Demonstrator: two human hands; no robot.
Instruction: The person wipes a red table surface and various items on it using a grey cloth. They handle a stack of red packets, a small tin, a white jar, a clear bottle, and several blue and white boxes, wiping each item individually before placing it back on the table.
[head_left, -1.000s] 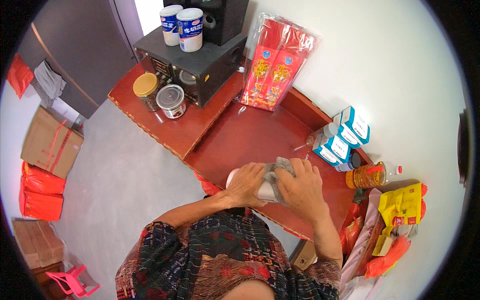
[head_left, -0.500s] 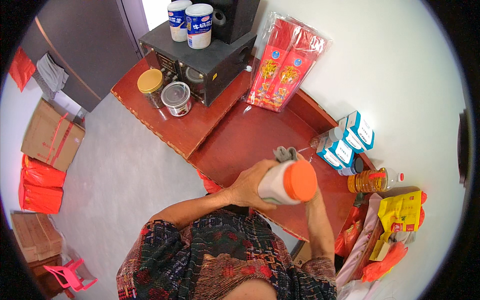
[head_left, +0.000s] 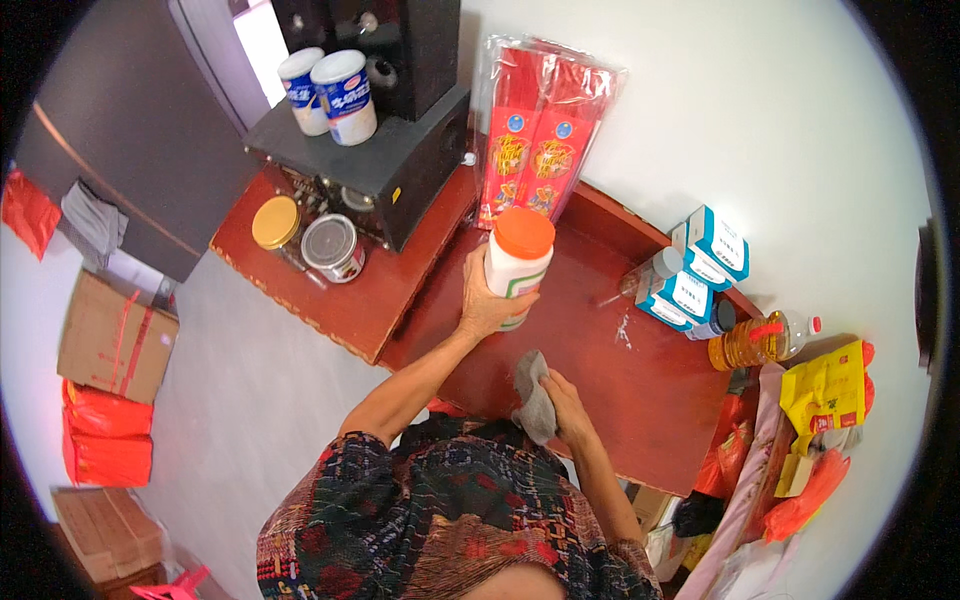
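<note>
My left hand point(head_left: 487, 302) is wrapped round a white plastic jar point(head_left: 513, 270) with an orange screw lid. The jar is upright over the red-brown wooden surface point(head_left: 620, 400), in front of the red packets; whether its base touches the wood I cannot tell. Closer to my body, my right hand point(head_left: 568, 405) grips a grey cloth point(head_left: 536, 398), which hangs bunched from the fingers near the surface's front edge. A small whitish mark point(head_left: 624, 328) shows on the wood to the right.
Clear-wrapped red packets point(head_left: 545, 140) lean against the wall. A black speaker point(head_left: 375, 150) carries two blue-and-white cans point(head_left: 344, 98). Beside it stand a gold-lidded jar point(head_left: 277, 224) and a clear-lidded tub point(head_left: 333, 248). Teal-and-white boxes point(head_left: 690, 295) and an oil bottle point(head_left: 752, 342) line the right.
My left hand has carried the jar away from my body and leftward, toward the red packets. My right hand has come away from the jar and back toward me with the cloth. The view has shifted.
</note>
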